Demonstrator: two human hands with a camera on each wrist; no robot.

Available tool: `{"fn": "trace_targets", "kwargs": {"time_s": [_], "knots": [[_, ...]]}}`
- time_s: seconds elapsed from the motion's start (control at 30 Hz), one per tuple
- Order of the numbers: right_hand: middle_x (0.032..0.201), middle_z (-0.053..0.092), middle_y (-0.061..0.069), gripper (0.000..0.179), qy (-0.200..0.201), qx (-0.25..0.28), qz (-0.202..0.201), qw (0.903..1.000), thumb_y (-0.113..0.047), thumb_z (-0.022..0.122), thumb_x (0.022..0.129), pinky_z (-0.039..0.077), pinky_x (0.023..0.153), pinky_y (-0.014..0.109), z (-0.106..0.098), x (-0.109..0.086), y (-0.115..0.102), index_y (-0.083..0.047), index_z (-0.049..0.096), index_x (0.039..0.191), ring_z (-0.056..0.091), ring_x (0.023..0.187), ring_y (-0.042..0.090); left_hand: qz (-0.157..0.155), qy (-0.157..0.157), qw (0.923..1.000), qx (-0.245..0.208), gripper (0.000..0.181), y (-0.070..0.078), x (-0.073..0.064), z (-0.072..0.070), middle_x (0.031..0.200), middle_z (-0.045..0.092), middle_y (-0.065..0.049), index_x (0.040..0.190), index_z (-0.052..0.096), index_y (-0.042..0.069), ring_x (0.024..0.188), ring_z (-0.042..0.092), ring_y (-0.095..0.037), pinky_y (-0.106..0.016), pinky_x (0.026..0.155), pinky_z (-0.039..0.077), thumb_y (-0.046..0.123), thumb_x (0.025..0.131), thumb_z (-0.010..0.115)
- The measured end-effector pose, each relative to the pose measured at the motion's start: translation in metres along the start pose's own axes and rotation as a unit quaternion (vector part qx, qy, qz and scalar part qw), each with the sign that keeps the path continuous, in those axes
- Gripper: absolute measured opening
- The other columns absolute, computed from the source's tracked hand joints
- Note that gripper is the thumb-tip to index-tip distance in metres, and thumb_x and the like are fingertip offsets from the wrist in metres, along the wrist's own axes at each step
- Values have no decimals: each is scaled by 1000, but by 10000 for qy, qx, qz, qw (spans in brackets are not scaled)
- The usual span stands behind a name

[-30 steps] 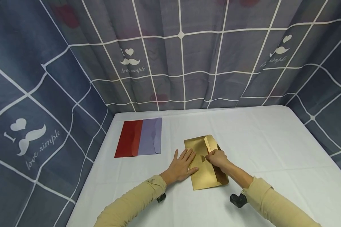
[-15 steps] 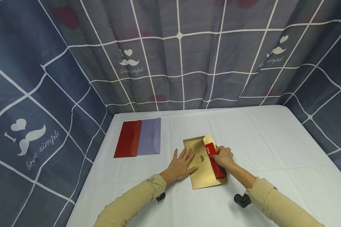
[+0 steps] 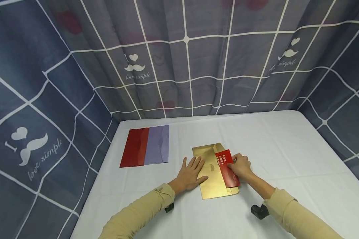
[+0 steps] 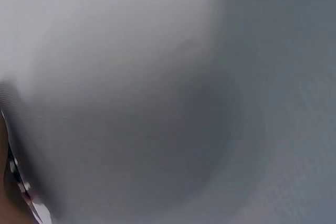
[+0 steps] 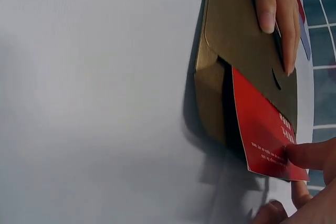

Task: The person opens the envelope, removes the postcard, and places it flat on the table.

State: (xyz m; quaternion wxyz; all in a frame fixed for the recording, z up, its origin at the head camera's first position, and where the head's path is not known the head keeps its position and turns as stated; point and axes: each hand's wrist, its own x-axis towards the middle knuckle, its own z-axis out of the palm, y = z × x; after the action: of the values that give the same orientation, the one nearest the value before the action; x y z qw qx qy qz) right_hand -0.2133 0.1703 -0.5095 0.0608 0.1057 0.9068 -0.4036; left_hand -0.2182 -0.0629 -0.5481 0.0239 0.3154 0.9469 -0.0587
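Observation:
A gold envelope (image 3: pixel 210 179) lies on the white table, its flap side to the right. Pressed flat on its left part is my left hand (image 3: pixel 189 174), fingers spread. A red card (image 3: pixel 228 171) with white printed characters sticks partly out of the envelope's right-hand opening. My right hand (image 3: pixel 241 167) pinches the card's outer edge between thumb and fingers. In the right wrist view the thumb lies on the printed face of the red card (image 5: pixel 260 129), and the card's inner part is hidden inside the envelope (image 5: pixel 236 30). The left wrist view is a grey blur of tablecloth.
A red envelope (image 3: pixel 133 147) and a purple envelope (image 3: pixel 157 145) lie side by side, overlapping, at the table's far left. A white cloth (image 3: pixel 263 142) covers the table. Grid-patterned curtains (image 3: pixel 173 66) enclose its back and sides.
The red card has come into view and slid rightward out of the gold envelope, in the right hand's pinch. The left hand has stayed on the envelope.

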Motion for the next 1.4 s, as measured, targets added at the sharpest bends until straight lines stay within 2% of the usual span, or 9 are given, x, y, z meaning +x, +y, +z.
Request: {"fn": "trace_targets", "kwargs": {"time_s": [0.13, 0.33, 0.57, 0.77, 0.93, 1.03, 1.2, 1.4], "knots": [[90, 58, 24, 26, -31, 34, -158, 9999, -5, 63, 84, 48, 56, 33, -7, 1, 6, 9, 48, 101, 56, 78, 34, 26, 33, 10000, 20, 70, 0, 1, 0, 157, 20, -4, 153, 23, 17, 142, 17, -23, -55, 110, 13, 60, 98, 25], [94, 57, 27, 30, -281, 263, -108, 9992, -5, 57, 89, 48, 55, 32, -19, 1, 14, 10, 41, 110, 58, 74, 27, 66, 85, 9999, -30, 67, 5, 5, -3, 156, 22, -5, 153, 24, 20, 142, 18, -25, -56, 109, 13, 59, 99, 26], [99, 58, 30, 40, -29, -119, -224, 9997, -8, 56, 89, 48, 69, 44, -35, 1, 28, 13, 42, 121, 59, 86, 35, 175, 110, 9998, -41, 67, 17, 16, -6, 155, 23, -8, 153, 22, 20, 142, 18, -25, -55, 110, 13, 59, 99, 22], [101, 58, 31, 46, 77, -336, -214, 9992, -9, 58, 85, 48, 68, 44, -50, 4, 43, 12, 45, 123, 59, 87, 37, 267, 9, 9994, -240, 70, 26, 20, -5, 156, 20, -10, 154, 21, 21, 143, 14, -25, -55, 110, 12, 62, 97, 22], [106, 55, 36, 48, 215, -398, -205, 9988, -9, 60, 86, 47, 71, 46, -70, 6, 56, 12, 43, 125, 57, 92, 43, 351, 92, 9993, 42, 70, 29, 23, -6, 156, 21, -9, 153, 25, 20, 142, 17, -27, -55, 109, 15, 63, 97, 26], [106, 55, 38, 48, 308, -475, -206, 9982, -10, 61, 87, 47, 68, 42, -81, 7, 66, 12, 42, 125, 57, 90, 44, 430, 199, 9987, 171, 68, 31, 26, -7, 155, 23, -7, 152, 27, 21, 142, 18, -27, -55, 109, 16, 62, 97, 26], [106, 53, 39, 49, 376, -573, -59, 9976, -11, 60, 88, 46, 61, 36, -94, 9, 84, 15, 40, 125, 57, 87, 43, 715, 384, 9965, 180, 59, 34, 29, -9, 152, 32, -3, 149, 33, 24, 140, 24, -24, -54, 109, 18, 56, 100, 28], [109, 48, 39, 53, 425, -551, 480, 9964, -11, 57, 90, 50, 66, 43, -107, 9, 102, 17, 34, 130, 53, 91, 46, 1117, 696, 9912, 157, 51, 41, 33, -11, 145, 40, 2, 145, 40, 25, 135, 33, -19, -54, 108, 21, 50, 102, 31]]}}
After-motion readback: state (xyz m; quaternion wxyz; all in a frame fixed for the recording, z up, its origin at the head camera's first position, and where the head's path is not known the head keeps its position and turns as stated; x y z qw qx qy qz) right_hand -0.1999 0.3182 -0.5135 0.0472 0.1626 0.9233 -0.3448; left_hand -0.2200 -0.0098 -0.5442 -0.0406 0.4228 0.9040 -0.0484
